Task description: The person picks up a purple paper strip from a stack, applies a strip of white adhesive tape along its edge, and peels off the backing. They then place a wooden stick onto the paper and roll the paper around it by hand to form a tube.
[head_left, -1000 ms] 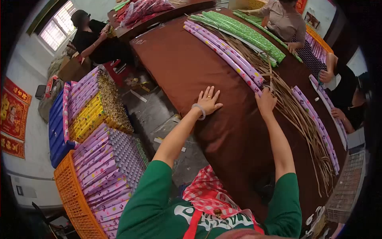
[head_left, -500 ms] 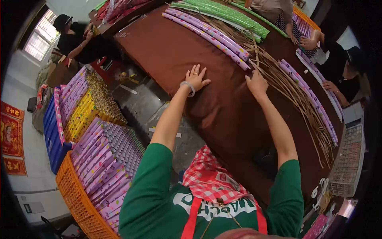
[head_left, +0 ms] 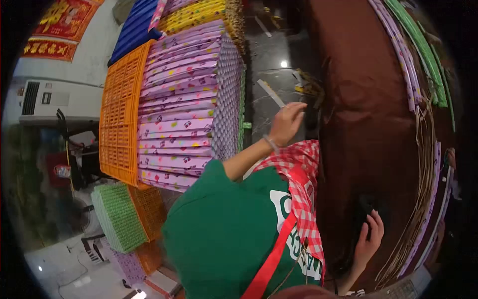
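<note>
My left hand (head_left: 286,123), with a bracelet at the wrist, is raised over the grey floor beside the table. Its fingers are loosely bent and apart, with nothing visible in them. To its left stand many purple patterned rolls (head_left: 179,114), stacked with their ends facing it. My right hand (head_left: 369,236) is low over the brown-covered table (head_left: 363,144), fingers spread and holding nothing I can see. Just past its fingertips lies a dark object (head_left: 367,203), too dim to name. Purple rolls (head_left: 403,55) lie along the table's far side.
An orange crate (head_left: 122,114) holds the purple stack, with a blue crate (head_left: 137,30) behind it. Green rolls (head_left: 423,50) and long brown strips (head_left: 423,174) lie across the table. Paper scraps (head_left: 271,92) litter the floor. A green stack (head_left: 118,217) stands lower left.
My view has swung left, towards the crates. My left hand has lifted off the table cloth and moved over the floor. The right hand has left the roll ends and come back near the dark object.
</note>
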The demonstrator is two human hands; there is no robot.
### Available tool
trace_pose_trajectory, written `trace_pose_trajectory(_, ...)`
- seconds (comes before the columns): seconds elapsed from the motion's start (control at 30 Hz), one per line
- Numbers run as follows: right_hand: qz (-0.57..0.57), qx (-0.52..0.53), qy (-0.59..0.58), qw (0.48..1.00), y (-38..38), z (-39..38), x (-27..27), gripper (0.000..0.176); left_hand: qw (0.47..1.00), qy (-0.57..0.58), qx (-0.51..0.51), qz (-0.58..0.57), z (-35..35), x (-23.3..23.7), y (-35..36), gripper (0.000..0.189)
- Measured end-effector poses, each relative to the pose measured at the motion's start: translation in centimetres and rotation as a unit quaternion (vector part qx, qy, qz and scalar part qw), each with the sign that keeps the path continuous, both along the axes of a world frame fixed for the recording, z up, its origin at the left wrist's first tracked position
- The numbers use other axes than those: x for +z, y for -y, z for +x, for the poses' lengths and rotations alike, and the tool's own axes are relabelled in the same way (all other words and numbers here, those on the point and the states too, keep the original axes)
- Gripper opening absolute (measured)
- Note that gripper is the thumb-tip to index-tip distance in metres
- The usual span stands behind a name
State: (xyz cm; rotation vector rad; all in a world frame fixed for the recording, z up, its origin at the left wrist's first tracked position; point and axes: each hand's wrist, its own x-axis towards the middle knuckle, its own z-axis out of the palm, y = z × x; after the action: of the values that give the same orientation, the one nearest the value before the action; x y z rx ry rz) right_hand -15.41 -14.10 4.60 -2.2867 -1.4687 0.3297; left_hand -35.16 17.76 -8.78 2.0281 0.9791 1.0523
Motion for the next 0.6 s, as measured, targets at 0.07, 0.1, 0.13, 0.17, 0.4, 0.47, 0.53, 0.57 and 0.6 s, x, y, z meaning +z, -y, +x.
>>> trace_pose_trajectory(0.07,0.033,-0.011,-0.056,0.998,0.1,-1.3,0.5,0.02,0.994,-0.042,0.096,0.002,-6.1,0.9,0.9,0.019)
trace_pose_trajectory(0.1,0.045,-0.019,-0.105,0.993,0.6,-1.6,0.1,0.02,0.99,-0.062,0.125,0.0,-8.6,2.1,1.0,0.017)
trace_pose_trajectory(0.13,0.054,-0.027,-0.154,0.986,0.8,-1.9,-0.2,0.02,0.985,-0.081,0.154,-0.004,-10.8,3.5,1.3,0.015)
trace_pose_trajectory(0.17,0.068,-0.036,-0.167,0.983,0.3,-2.6,-0.6,0.019,0.978,-0.095,0.183,-0.018,-12.4,5.2,1.4,0.014)
trace_pose_trajectory(0.4,0.073,0.029,-0.243,0.967,-3.1,-3.4,-1.7,0.015,0.921,-0.263,0.283,0.04,-25.4,9.6,-4.6,0.015)
trace_pose_trajectory(0.47,0.078,0.044,-0.233,0.968,-3.4,-2.6,-1.8,0.015,0.91,-0.34,0.235,0.034,-27.0,9.0,-7.1,0.016)
trace_pose_trajectory(0.53,0.083,0.055,-0.226,0.969,-3.5,-2.3,-2.0,0.015,0.916,-0.379,0.131,-0.007,-28.2,7.5,-9.7,0.021)
trace_pose_trajectory(0.57,0.08,0.055,-0.219,0.971,-3.4,-2.2,-2.0,0.015,0.912,-0.403,0.075,0.0,-28.4,6.8,-10.5,0.024)
trace_pose_trajectory(0.6,0.077,0.054,-0.212,0.973,-3.4,-2.2,-2.1,0.016,0.917,-0.392,0.042,-0.063,-28.0,6.9,-10.9,0.027)
